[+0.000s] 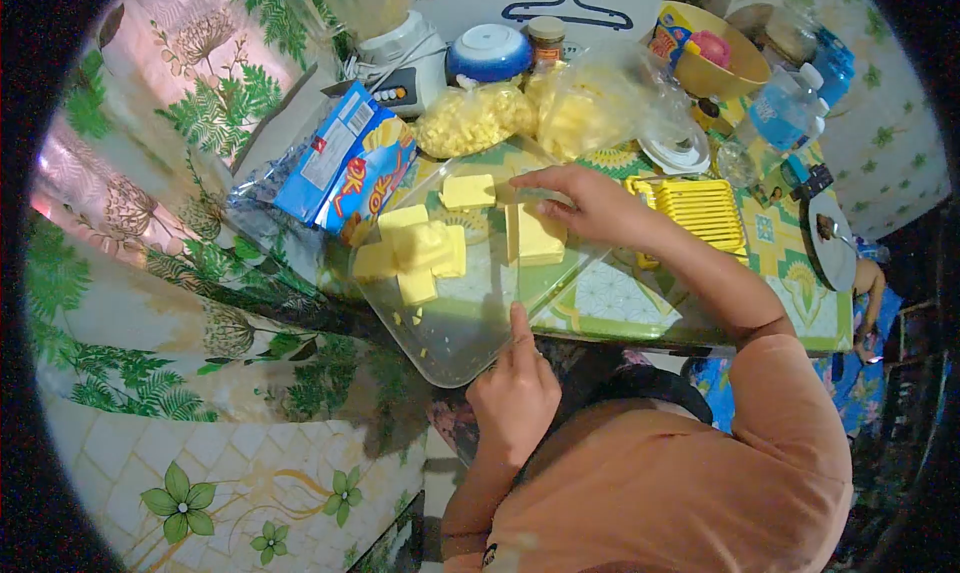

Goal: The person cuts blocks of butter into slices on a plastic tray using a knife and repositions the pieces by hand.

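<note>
My right hand reaches in from the right, its fingers and thumb closed on the upper end of a pale yellow block of cheese. A narrow slice stands along the block's left side. Below it my left hand is closed, index finger stretched forward along what looks like a knife, seen edge-on and hard to make out; its handle is hidden in the palm. Both the block and several smaller cheese pieces are on a clear plastic tray or board. Crumbs lie near its front corner.
Behind stand a blue OK snack pack, bags of yellow pieces, a blender base, a blue bowl and a jar. To the right are a yellow slotted rack, a yellow bowl and bottles.
</note>
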Motion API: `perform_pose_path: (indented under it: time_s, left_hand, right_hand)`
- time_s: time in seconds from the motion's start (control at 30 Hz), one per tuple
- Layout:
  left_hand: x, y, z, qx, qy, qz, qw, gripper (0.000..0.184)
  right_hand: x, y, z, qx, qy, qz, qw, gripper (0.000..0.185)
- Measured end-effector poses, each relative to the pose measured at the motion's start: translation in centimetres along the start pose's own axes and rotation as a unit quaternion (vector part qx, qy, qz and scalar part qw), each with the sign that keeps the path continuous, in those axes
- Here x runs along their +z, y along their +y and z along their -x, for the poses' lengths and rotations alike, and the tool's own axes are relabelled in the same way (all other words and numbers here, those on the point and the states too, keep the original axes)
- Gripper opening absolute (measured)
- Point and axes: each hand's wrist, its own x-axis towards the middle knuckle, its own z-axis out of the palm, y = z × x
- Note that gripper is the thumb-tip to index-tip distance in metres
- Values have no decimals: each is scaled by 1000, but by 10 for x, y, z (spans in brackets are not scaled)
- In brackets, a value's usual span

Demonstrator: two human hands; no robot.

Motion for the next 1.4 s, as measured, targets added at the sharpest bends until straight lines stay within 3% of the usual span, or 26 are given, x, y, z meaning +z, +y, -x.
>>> perform_pose_path:
  time_s: [0.57, 0.67, 1.17, 1.4]
  left_hand:
    - [-1, 1, 0, 18, 3, 2, 1000, 61]
    - [-2, 3, 1, 4, -17, -1, 1000, 63]
    - [-5, 7, 0, 0, -59, -47, 997, 67]
    - [-4, 7, 0, -1, -62, -48, 997, 67]
  right_hand:
    - [-6, -15, -1, 41, -34, 0, 999, 37]
    - [0, -8, 1, 1, 2, 9, 1000, 38]
    - [-1, -9, 2, -9, 5, 2, 1000, 34]
    - [-1, -9, 3, 33, -14, 9, 999, 35]
